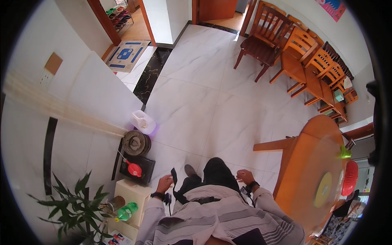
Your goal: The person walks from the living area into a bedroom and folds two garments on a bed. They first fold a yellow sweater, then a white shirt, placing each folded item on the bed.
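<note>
My left hand hangs beside my body with loosely bent fingers and nothing visible in it. A dangling black strap is just to its right; I cannot tell whether they touch. On the other side, my right hand is held away from my hip, its fingers loosely bent and apart, with no object showing. Dark bands circle both wrists, and cables hang near them. My left hand is nearest a cream cabinet; my right hand is nearest the wooden table.
Along the left wall are a black stove with a red ladle, a stacked metal pot, a white jug, a green bottle and a leafy plant. Wooden chairs line the far right wall. A mat lies by a doorway.
</note>
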A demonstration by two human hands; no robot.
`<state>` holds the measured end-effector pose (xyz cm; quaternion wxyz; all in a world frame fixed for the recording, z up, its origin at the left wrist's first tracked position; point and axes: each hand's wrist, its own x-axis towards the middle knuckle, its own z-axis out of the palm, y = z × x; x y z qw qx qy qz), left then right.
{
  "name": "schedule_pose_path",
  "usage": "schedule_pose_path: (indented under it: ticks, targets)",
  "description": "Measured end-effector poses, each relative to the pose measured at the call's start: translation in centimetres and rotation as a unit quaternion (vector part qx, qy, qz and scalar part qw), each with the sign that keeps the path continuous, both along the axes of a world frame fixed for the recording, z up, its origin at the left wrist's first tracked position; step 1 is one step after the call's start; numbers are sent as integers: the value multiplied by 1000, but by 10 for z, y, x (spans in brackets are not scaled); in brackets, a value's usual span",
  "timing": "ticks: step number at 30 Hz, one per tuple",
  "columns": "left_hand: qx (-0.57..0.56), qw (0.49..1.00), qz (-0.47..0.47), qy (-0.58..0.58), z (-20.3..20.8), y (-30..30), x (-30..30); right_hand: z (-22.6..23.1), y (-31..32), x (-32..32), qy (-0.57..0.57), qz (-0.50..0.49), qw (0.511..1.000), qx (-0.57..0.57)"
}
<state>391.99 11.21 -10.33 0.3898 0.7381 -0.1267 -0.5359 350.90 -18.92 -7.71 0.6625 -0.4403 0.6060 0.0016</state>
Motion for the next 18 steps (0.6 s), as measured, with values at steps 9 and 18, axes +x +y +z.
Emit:
schedule_pose_path:
  ticks: [9,18]
  targets:
    - [-15,998,54,-15,-43,-163,118,-43,-99,102,56,89,993,-58]
    - [-11,983,173,62,13,-321,223,-38,-394,285,-4,79,997,-7]
